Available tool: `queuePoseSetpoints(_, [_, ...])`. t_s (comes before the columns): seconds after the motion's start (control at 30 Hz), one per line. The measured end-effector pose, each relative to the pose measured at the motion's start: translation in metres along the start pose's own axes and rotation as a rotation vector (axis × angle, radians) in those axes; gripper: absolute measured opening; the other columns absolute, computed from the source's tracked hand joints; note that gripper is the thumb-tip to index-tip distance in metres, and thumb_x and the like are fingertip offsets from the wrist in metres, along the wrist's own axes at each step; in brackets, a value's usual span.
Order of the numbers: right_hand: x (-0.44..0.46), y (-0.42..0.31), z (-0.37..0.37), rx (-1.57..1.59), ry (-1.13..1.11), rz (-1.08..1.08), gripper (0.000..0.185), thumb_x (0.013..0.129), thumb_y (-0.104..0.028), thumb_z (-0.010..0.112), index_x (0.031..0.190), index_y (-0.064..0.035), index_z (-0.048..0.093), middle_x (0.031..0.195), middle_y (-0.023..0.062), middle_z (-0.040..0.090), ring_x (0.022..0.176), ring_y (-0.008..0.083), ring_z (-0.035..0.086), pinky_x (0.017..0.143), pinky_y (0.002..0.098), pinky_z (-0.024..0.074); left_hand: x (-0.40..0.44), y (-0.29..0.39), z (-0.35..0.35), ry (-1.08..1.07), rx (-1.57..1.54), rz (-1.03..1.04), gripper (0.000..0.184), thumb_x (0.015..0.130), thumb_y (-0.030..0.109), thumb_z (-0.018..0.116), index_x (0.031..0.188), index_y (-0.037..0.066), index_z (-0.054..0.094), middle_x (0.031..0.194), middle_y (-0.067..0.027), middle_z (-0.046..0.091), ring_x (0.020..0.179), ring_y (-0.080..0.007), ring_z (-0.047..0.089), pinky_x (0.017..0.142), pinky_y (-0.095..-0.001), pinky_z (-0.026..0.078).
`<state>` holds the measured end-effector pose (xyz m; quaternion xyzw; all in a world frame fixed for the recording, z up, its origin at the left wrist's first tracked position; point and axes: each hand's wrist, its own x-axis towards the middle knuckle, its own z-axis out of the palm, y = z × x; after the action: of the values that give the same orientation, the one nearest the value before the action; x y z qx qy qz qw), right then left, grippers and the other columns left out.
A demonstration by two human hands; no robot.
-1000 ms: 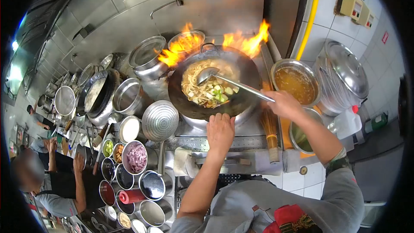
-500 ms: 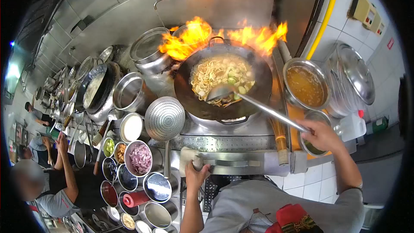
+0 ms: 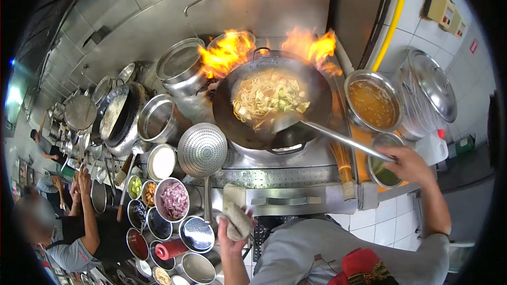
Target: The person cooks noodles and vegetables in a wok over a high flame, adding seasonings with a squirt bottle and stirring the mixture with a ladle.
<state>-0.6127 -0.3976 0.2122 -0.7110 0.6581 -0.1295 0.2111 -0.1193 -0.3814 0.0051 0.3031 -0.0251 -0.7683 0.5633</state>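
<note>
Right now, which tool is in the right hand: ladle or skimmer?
The ladle, its bowl inside the nearest wok; the perforated skimmer lies outside it, unheld.

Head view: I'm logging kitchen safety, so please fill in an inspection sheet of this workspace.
Surface: silver metal counter, partly perforated.
Job's things: round black metal wok holding yellow noodles; long-handled silver metal ladle, bowl inside.
Clutter: round silver metal containers crowd left of the wok, red plastic bottle lying on them.
Hands: left hand grips crumpled grey-beige cloth; right hand grips the ladle.
Cables: nothing seen.
Surroundings: orange flames behind the wok; yellow tube along white tiled wall; co-worker at picture left.
</note>
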Motion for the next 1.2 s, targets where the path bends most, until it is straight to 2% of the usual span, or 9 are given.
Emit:
queuePoseSetpoints(0.07, [0.018,0.005,0.041,-0.088,0.044,-0.040,0.049,0.088,-0.011,0.066,0.136,-0.0136,0.060,0.102,0.0154,0.072,0.085,0.0315,0.070,0.075,0.0401,0.0543,0.023,-0.012,0.028,-0.100,0.003,-0.094,0.071,0.089,0.057,0.062,0.144,0.015,0.047,0.145,-0.0197,0.050,0.126,-0.0428,0.054,0.098,-0.0532,0.050])
queuePoseSetpoints(0.27, [0.021,-0.047,0.079,0.702,-0.142,0.315,0.035,0.095,-0.019,0.063,0.125,-0.0037,0.054,0.084,0.0132,0.066,0.072,0.0176,0.063,0.065,0.0355,0.0508,0.054,-0.052,0.143,-0.187,0.422,-0.126,0.061,0.100,0.048,0.053,0.143,0.006,0.046,0.138,-0.0198,0.055,0.123,-0.0327,0.058,0.101,-0.0432,0.050])
queuePoseSetpoints(0.47, [0.019,-0.103,0.069,0.263,0.019,0.094,0.027,0.097,-0.017,0.055,0.115,-0.0004,0.044,0.089,0.0253,0.068,0.079,0.0418,0.069,0.070,0.0508,0.0521,0.086,-0.092,0.231,-0.411,0.891,0.181,0.069,0.103,0.058,0.044,0.137,-0.001,0.050,0.129,-0.0152,0.060,0.110,-0.0195,0.061,0.094,-0.0327,0.049])
queuePoseSetpoints(0.5, [0.018,-0.107,0.076,0.151,-0.007,0.051,0.025,0.095,-0.012,0.050,0.112,0.0033,0.040,0.087,0.0313,0.066,0.082,0.0503,0.066,0.074,0.0574,0.0511,0.083,-0.096,0.248,-0.401,1.047,0.279,0.060,0.101,0.050,0.055,0.132,-0.001,0.052,0.120,-0.0122,0.063,0.102,-0.0153,0.061,0.089,-0.0303,0.051])
queuePoseSetpoints(0.73, [0.048,-0.106,0.081,0.038,0.055,0.013,0.027,0.094,-0.014,0.054,0.103,0.0070,0.040,0.080,0.0326,0.063,0.078,0.0517,0.065,0.069,0.0565,0.0524,0.136,-0.061,0.301,-0.289,0.933,0.203,0.038,0.088,0.024,0.078,0.114,-0.001,0.064,0.104,-0.0073,0.069,0.087,-0.0154,0.065,0.074,-0.0305,0.053])
queuePoseSetpoints(0.97, [0.014,-0.064,0.149,0.462,0.137,-0.216,0.030,0.100,-0.026,0.054,0.111,-0.0004,0.041,0.083,0.0235,0.063,0.070,0.0421,0.065,0.061,0.0507,0.0518,0.205,-0.007,0.298,-0.254,0.755,0.055,0.038,0.095,0.027,0.069,0.118,-0.003,0.061,0.108,-0.0125,0.069,0.093,-0.0270,0.071,0.078,-0.0431,0.060])
queuePoseSetpoints(1.07, [0.022,-0.081,0.087,0.991,-0.302,0.301,0.040,0.100,-0.026,0.056,0.129,-0.0020,0.043,0.093,0.0231,0.065,0.076,0.0391,0.065,0.069,0.0480,0.0507,0.178,-0.015,0.279,-0.237,0.731,0.007,0.047,0.092,0.025,0.074,0.126,-0.003,0.057,0.111,-0.0128,0.068,0.095,-0.0248,0.069,0.082,-0.0403,0.058])
queuePoseSetpoints(1.13, [0.022,-0.043,0.101,0.432,0.181,-0.080,0.057,0.101,-0.026,0.055,0.149,-0.0065,0.032,0.097,0.0213,0.067,0.078,0.0351,0.067,0.072,0.0446,0.0531,0.134,0.001,0.258,-0.185,0.827,0.070,0.045,0.090,0.021,0.076,0.124,-0.002,0.058,0.110,-0.0118,0.068,0.097,-0.0241,0.068,0.084,-0.0386,0.056])
queuePoseSetpoints(1.2, [0.010,-0.062,0.023,0.326,-0.293,0.354,0.068,0.101,-0.026,0.055,0.157,-0.0106,0.022,0.110,0.0230,0.067,0.096,0.0338,0.069,0.083,0.0430,0.0545,0.078,0.025,0.231,-0.132,0.898,0.163,0.044,0.086,0.015,0.077,0.122,-0.003,0.059,0.109,-0.0114,0.068,0.096,-0.0224,0.067,0.086,-0.0358,0.054])
